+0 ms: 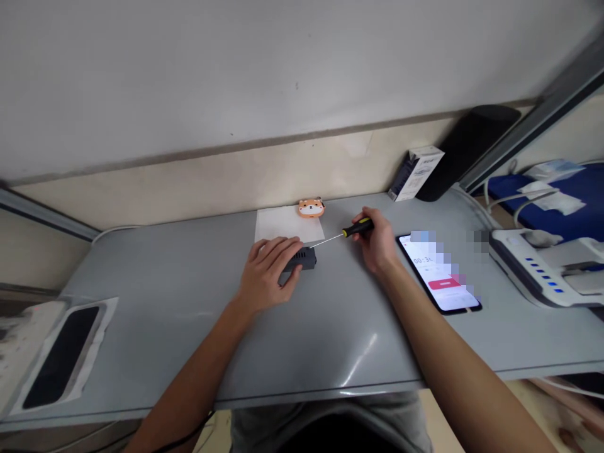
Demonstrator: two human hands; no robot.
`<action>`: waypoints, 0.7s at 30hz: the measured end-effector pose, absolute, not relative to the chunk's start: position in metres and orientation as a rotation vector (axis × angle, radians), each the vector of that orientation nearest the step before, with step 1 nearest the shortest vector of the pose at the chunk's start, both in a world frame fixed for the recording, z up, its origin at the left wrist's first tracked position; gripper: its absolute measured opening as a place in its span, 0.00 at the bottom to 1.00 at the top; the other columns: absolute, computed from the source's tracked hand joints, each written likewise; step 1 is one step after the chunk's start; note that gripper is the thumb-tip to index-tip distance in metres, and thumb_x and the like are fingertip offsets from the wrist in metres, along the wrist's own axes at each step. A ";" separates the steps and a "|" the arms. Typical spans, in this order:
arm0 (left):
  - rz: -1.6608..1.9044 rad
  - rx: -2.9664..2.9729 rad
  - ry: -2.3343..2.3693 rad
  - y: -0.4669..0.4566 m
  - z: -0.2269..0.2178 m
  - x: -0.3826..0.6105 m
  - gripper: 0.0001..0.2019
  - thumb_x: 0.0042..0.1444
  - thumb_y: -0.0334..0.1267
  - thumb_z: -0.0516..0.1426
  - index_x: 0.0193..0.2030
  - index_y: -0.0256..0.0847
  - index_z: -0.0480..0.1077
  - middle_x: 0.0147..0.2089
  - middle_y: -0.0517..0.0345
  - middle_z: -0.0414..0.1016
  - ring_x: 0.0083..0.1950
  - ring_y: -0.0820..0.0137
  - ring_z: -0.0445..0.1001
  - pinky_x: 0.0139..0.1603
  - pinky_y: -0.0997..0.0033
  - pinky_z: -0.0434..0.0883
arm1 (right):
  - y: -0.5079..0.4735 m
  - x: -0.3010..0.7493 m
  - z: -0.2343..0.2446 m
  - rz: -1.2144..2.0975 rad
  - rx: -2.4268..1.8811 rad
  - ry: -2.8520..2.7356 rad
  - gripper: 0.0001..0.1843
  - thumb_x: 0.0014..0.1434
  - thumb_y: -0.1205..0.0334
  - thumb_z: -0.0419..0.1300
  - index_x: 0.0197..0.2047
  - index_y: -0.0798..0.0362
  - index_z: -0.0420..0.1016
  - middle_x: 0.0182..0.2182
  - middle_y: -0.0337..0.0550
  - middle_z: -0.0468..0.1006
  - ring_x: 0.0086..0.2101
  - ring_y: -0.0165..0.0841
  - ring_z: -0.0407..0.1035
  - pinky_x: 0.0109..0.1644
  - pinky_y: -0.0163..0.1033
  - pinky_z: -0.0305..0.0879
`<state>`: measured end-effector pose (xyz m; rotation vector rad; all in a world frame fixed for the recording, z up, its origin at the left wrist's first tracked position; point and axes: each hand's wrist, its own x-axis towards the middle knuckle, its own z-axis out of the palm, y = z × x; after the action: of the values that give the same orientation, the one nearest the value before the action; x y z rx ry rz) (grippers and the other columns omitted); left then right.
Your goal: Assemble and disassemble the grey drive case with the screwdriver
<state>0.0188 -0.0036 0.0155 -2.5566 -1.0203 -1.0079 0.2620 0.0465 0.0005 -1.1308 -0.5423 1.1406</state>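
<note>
My left hand (268,277) is closed over a small dark grey box with vent slots (306,258), pressing it against the desk. Its left part is hidden under my fingers. My right hand (375,242) grips the black and yellow handle of a screwdriver (357,227). The long thin shaft points left, and its tip is at the upper right part of the box; whether it touches a screw is too small to tell. Just behind the box lies a white sheet of paper (278,224), with an orange animal-faced case (311,208) at its back right corner.
On the grey desk (165,302), a lit phone (438,274) lies right of my right forearm, near a white power strip (533,267). A carton (415,173) and a black cylinder (469,151) stand against the back wall. A dark phone-shaped slab (61,355) lies at far left.
</note>
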 end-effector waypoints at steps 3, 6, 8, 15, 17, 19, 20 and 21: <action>-0.972 -2.552 -1.011 -0.005 0.015 0.020 0.17 0.69 0.33 0.58 0.64 0.41 0.71 0.57 0.50 0.85 0.58 0.60 0.82 0.64 0.58 0.67 | 0.047 0.261 0.000 1.139 -1.133 -0.531 0.13 0.50 0.51 0.64 0.24 0.50 0.71 0.19 0.35 0.73 0.15 0.25 0.61 0.17 0.34 0.54; -0.937 -2.561 -1.020 -0.004 0.013 0.021 0.18 0.70 0.34 0.57 0.65 0.41 0.71 0.57 0.50 0.85 0.58 0.61 0.82 0.64 0.59 0.67 | 0.048 0.262 -0.002 1.138 -1.142 -0.549 0.15 0.50 0.49 0.65 0.25 0.50 0.70 0.19 0.35 0.73 0.15 0.25 0.61 0.16 0.34 0.52; -0.924 -2.562 -1.032 -0.004 0.011 0.021 0.18 0.71 0.35 0.56 0.66 0.41 0.71 0.57 0.50 0.85 0.57 0.61 0.82 0.64 0.59 0.67 | 0.049 0.263 -0.004 1.128 -1.144 -0.567 0.16 0.51 0.47 0.65 0.25 0.50 0.70 0.18 0.34 0.72 0.14 0.26 0.61 0.16 0.34 0.52; -0.880 -2.601 -1.032 -0.001 0.008 0.022 0.15 0.72 0.35 0.56 0.62 0.44 0.74 0.57 0.53 0.85 0.54 0.62 0.82 0.61 0.58 0.69 | 0.049 0.265 -0.004 1.113 -1.132 -0.529 0.15 0.53 0.50 0.65 0.25 0.50 0.70 0.19 0.34 0.72 0.15 0.25 0.62 0.16 0.33 0.53; -0.880 -2.635 -1.030 -0.001 0.007 0.024 0.15 0.73 0.34 0.55 0.62 0.44 0.74 0.57 0.52 0.85 0.54 0.62 0.82 0.59 0.59 0.72 | 0.049 0.266 -0.002 1.120 -1.110 -0.483 0.15 0.54 0.50 0.65 0.25 0.50 0.69 0.20 0.34 0.73 0.15 0.25 0.61 0.15 0.33 0.55; -0.899 -2.696 -1.021 -0.001 0.005 0.025 0.16 0.73 0.33 0.54 0.63 0.44 0.73 0.59 0.50 0.83 0.56 0.62 0.82 0.60 0.60 0.73 | 0.050 0.267 0.001 1.118 -1.090 -0.418 0.15 0.54 0.51 0.66 0.25 0.50 0.68 0.21 0.33 0.72 0.16 0.24 0.63 0.16 0.31 0.57; -0.922 -2.731 -1.015 -0.002 0.005 0.025 0.16 0.73 0.33 0.54 0.64 0.45 0.73 0.60 0.50 0.82 0.59 0.62 0.81 0.61 0.59 0.73 | 0.051 0.268 0.001 1.113 -1.082 -0.383 0.14 0.54 0.52 0.66 0.25 0.50 0.68 0.21 0.32 0.72 0.17 0.24 0.63 0.16 0.30 0.58; -0.959 -2.762 -1.010 -0.003 0.006 0.025 0.17 0.73 0.32 0.54 0.65 0.45 0.71 0.62 0.49 0.81 0.61 0.62 0.80 0.63 0.58 0.73 | 0.051 0.269 0.002 1.108 -1.073 -0.354 0.13 0.53 0.54 0.66 0.26 0.50 0.68 0.21 0.32 0.72 0.17 0.23 0.64 0.16 0.28 0.58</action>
<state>0.0248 -0.0026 0.0058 -2.7624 -1.0098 -0.9590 0.2693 0.0509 0.0019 -1.0729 -0.3541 1.1083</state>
